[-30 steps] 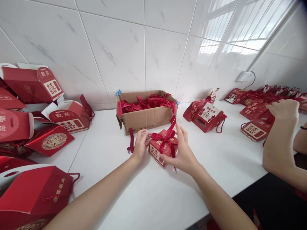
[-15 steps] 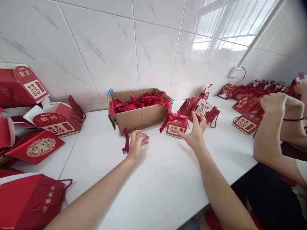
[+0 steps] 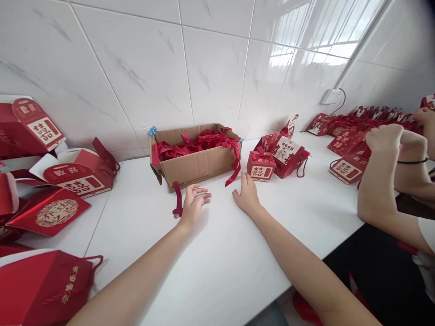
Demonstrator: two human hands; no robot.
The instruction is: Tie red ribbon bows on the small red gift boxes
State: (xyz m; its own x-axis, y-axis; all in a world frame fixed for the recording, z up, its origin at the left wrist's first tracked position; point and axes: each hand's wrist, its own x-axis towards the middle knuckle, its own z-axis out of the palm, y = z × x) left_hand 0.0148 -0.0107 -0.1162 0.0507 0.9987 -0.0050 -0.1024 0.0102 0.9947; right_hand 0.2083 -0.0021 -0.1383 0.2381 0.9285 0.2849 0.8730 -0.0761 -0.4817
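Bowed box (image 3: pixel 261 171) shifted back, right hand (image 3: pixel 247 197) drawn off

Since half a second ago, the bowed box has been moved farther back and to the right, and the right hand has been brought leftward, to the near side of it. The left hand (image 3: pixel 193 206) is found in much the same place.

The bowed box is now stood upright on the counter (image 3: pixel 210 262), next to the photo box (image 3: pixel 287 156); whether the two touch cannot be told. Nothing is held by either hand. The right grip is spread, thumb apart from the fingers; the left grip is loosely curled, with gaps left between the fingers, beside a dark strip (image 3: pixel 178 199).

By judgement, the setting aside of the bowed box is the step in hand, and its release looks done. For the next move, the right hand would need to be kept low and lifted away without the bow being brushed. Care would also be needed near the ribbon tail (image 3: pixel 235 169), which is hung from the carton (image 3: pixel 200 168) near the right fingertips.
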